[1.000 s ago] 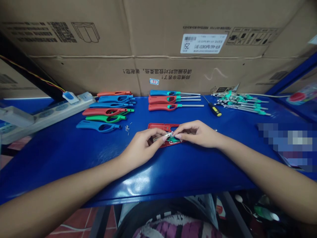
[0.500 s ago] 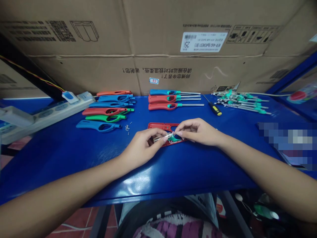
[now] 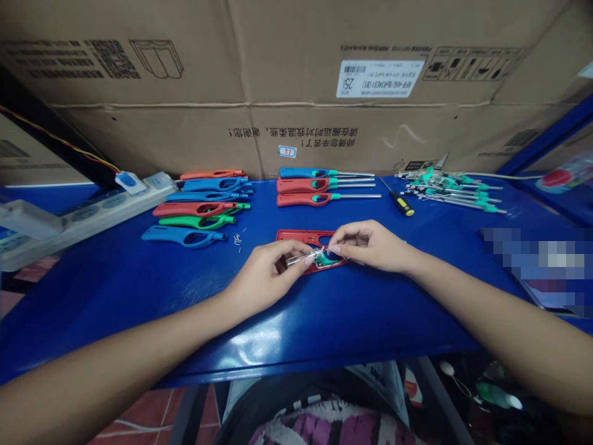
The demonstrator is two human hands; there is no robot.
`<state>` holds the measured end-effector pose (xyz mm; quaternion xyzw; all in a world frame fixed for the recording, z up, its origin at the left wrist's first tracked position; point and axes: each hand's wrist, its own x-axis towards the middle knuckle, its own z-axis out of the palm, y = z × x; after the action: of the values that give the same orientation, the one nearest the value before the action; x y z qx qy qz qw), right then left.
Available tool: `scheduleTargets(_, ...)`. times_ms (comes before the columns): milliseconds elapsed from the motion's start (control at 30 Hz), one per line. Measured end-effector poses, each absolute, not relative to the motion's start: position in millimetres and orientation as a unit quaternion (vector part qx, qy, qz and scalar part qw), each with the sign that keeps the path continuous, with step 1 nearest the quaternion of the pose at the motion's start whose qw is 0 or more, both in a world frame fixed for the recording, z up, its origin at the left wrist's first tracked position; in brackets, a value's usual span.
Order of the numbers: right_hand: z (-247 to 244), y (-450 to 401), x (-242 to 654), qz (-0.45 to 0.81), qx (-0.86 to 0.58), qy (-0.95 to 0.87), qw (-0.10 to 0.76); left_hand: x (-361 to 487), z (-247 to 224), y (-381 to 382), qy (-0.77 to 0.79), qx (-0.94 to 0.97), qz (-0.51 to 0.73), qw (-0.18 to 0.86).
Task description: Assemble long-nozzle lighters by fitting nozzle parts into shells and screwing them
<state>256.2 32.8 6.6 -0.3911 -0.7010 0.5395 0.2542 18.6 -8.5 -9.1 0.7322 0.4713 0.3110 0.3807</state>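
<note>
Between the thumb and fingers of my left hand (image 3: 273, 272) is a clear tube (image 3: 299, 258), tilted up slightly to the right. My right hand (image 3: 375, 246) is pinched at the tube's right end; anything in its fingertips is too small to make out. Under both hands lie red lighter casing halves (image 3: 296, 235) on the blue table, with a green trigger piece (image 3: 328, 259) in the nearer one. My fingers hide parts of the casing.
Coloured handle shells (image 3: 185, 235) lie at left, with small screws (image 3: 238, 241) beside them. Behind are lighters with metal rods (image 3: 303, 199), a screwdriver (image 3: 402, 203) and a pile of green-tipped rods (image 3: 454, 188). A power strip (image 3: 97, 210) and a cardboard box (image 3: 185, 133) border the table.
</note>
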Motion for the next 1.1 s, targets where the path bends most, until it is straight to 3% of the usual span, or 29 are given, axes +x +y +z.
scheduleTargets(1100, -0.3, 27.0, 252.4, 0.521, -0.405, -0.701, 0.271, 24.4, -11.1, -10.8, 0.457, 0.706, 0.346, 0.416)
